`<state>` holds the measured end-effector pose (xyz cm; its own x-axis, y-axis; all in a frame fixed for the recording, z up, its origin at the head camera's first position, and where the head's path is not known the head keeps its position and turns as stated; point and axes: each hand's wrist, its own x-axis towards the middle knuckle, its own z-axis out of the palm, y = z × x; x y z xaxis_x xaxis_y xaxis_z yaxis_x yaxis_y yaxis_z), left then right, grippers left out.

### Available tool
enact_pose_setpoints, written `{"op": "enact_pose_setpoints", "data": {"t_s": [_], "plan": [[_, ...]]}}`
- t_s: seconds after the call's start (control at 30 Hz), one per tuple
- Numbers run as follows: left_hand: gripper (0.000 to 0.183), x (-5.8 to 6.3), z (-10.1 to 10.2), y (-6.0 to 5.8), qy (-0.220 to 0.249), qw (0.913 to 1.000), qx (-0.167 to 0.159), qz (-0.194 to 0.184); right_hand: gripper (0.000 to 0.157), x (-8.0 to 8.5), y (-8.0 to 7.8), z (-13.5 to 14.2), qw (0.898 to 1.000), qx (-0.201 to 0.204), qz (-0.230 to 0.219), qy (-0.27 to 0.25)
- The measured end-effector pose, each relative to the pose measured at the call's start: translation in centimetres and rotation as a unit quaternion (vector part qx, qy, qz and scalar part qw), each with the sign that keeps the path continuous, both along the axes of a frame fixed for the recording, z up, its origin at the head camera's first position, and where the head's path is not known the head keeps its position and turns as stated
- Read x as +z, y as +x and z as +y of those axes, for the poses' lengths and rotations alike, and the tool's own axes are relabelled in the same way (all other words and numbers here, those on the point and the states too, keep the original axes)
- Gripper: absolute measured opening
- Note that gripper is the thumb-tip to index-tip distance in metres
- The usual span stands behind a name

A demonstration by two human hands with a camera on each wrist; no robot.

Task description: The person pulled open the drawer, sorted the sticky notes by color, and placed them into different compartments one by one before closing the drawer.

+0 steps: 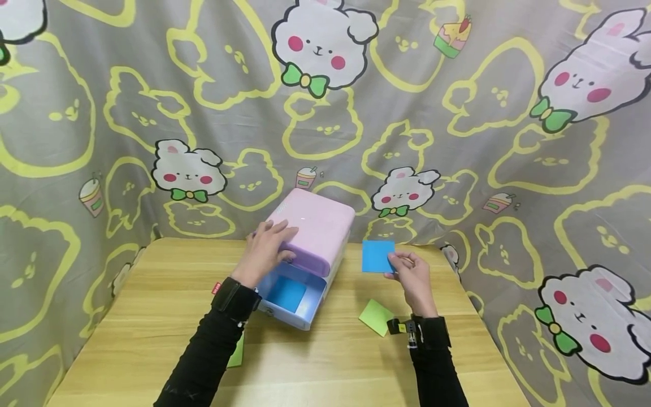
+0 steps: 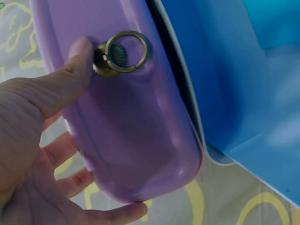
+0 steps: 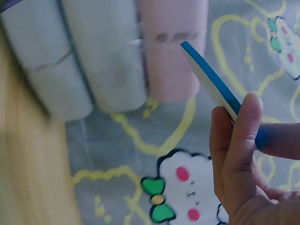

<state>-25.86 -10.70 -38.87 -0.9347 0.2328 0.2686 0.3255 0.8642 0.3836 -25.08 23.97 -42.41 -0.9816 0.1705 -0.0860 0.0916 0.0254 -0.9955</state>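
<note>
A small cabinet with a pink top [image 1: 315, 220] has a purple upper drawer [image 1: 307, 262], which looks shut, and a light blue lower drawer [image 1: 311, 308] pulled out. Inside the blue drawer lies a blue sticky-note pad [image 1: 287, 294]. My left hand [image 1: 264, 249] rests at the cabinet's upper front edge, fingers spread over the top. In the left wrist view its thumb [image 2: 80, 54] touches the purple drawer front beside a metal ring pull [image 2: 126, 51]. To the right of the cabinet, my right hand [image 1: 414, 277] pinches another blue sticky-note pad [image 1: 376, 256] above the table.
A green sticky-note pad [image 1: 377, 316] lies on the wooden table [image 1: 325, 373] below the right hand. Another green pad [image 1: 236, 353] is partly hidden by the left sleeve. A patterned curtain [image 1: 325, 141] hangs behind the table and along both sides.
</note>
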Motion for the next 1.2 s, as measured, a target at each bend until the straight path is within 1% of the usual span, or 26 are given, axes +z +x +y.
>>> {"op": "enact_pose_setpoints", "data": {"t_s": [0.17,0.33,0.6,0.83,1.07,1.2], "plan": [[0.063,-0.2,0.1,0.1,0.006,1.0,0.003,-0.004,0.025,1.6,1.1,-1.0,1.0,0.003,0.024,-0.013],[0.066,-0.3,0.2,0.2,0.007,0.9999,0.007,0.003,0.026,3.1,1.9,-2.1,0.999,0.011,0.043,-0.017],[0.068,-0.8,0.2,0.1,0.0,0.9999,0.007,0.012,0.027,4.8,3.1,-3.6,0.996,0.031,0.083,-0.014],[0.073,-1.3,0.5,0.1,-0.024,0.9993,0.012,0.026,0.027,5.5,3.8,-5.1,0.993,0.048,0.108,-0.01],[0.073,-1.6,0.9,0.1,-0.03,0.9984,0.016,0.046,0.025,5.5,4.1,-6.4,0.99,0.067,0.121,-0.011],[0.074,-1.4,1.2,0.1,-0.059,0.9972,0.014,0.043,0.026,5.2,4.4,-7.0,0.99,0.079,0.121,0.0]]}}
